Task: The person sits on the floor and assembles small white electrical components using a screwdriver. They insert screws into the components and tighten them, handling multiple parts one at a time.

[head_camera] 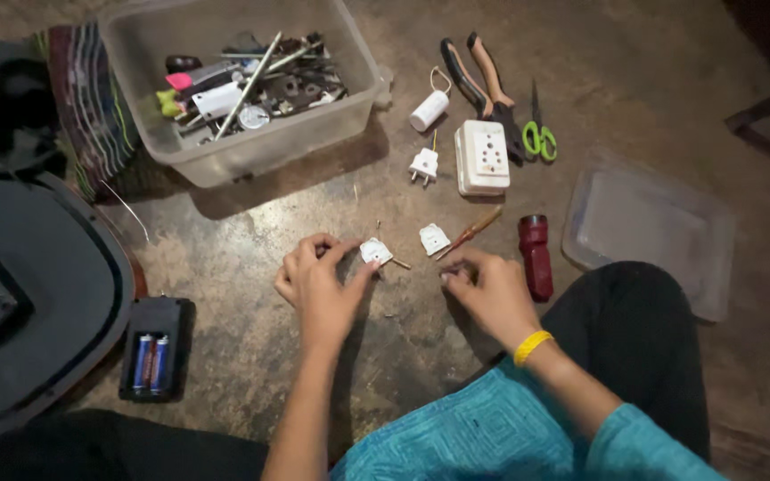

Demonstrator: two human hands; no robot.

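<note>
My left hand (321,285) pinches a small white plug half (374,251) with brass pins against the brown floor. A second white plug half (434,239) lies just to its right, untouched. My right hand (485,287) rests with its fingertips pressed together on the floor below that piece; whether something tiny is between them is too small to tell. A thin screwdriver (470,232) with an orange handle lies just above my right hand. A yellow band circles my right wrist.
A clear plastic tub (349,93) of tools stands at the back. Pliers (485,76), green scissors (538,134), a white socket box (483,158), a whole white plug (423,166), a red torch (536,256), a clear lid (652,233) and a battery holder (153,347) lie around.
</note>
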